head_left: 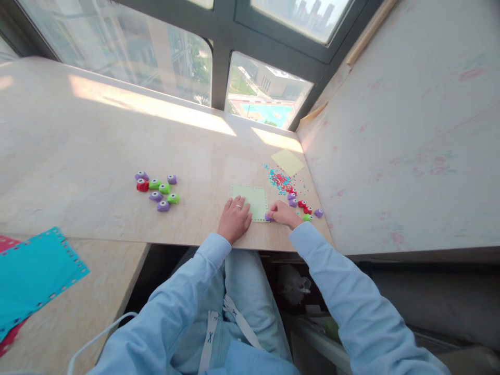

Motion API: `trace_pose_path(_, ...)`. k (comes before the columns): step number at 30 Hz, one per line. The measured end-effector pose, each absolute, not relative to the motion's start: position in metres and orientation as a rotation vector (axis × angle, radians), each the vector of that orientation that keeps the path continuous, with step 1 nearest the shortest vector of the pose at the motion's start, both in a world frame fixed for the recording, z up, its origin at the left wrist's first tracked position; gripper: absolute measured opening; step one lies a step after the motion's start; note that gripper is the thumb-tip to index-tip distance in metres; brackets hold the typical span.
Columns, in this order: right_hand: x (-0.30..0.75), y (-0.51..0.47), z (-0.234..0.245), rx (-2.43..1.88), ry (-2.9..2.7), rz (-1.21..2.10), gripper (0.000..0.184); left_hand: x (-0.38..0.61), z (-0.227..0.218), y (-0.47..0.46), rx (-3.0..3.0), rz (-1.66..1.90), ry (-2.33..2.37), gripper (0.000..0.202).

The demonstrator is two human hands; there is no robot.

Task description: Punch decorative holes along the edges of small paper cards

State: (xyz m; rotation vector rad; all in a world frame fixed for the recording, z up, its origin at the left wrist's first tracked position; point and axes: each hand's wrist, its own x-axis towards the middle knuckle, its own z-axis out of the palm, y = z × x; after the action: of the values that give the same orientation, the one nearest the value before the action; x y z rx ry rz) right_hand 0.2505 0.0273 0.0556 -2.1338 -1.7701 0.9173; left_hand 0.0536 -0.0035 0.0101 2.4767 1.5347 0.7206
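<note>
Left hand (235, 220)'s got its fingers kinda spread on a pale green square paper sheet (258, 202), just below frame center; right hand (284, 213)'s pinching a small purple plastic punch (269, 218) at the sheet's lower-right corner.

Bright daylight through the window (156, 57)

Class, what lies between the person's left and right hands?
In the head view, pale green paper with punched edges; the left hand rests on it, the right hand holds a purple punch at its corner.
</note>
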Motion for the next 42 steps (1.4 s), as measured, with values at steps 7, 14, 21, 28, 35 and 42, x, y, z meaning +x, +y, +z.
trace_pose_path(7, 0.258, 0.010, 0.055, -1.912, -1.723, 1.045, 0.009, 0.053, 0.009, -0.002, 2.463, 0.736, 1.535, 0.031)
trace_pose_path(14, 0.272, -0.009, 0.043, -1.728, -1.860, 0.791, 0.034, 0.053, 0.008, -0.002, 2.451, 0.720, 1.528, 0.031)
trace_pose_path(21, 0.290, -0.009, 0.049, -1.779, -1.935, 0.541, 0.026, 0.052, 0.009, -0.002, 2.426, 0.734, 1.507, 0.029)
trace_pose_path(28, 0.295, -0.010, 0.059, -1.679, -1.631, 0.697, 0.037, 0.051, 0.007, -0.001, 2.402, 0.820, 1.484, 0.032)
trace_pose_path(35, 0.271, -0.016, 0.053, -1.495, -1.286, 1.264, 0.044, 0.045, 0.009, -0.004, 2.237, 1.147, 1.498, 0.025)
trace_pose_path(42, 0.271, -0.008, 0.042, -1.477, -1.236, 0.711, 0.048, 0.039, 0.009, -0.004, 2.022, 1.308, 1.554, 0.020)
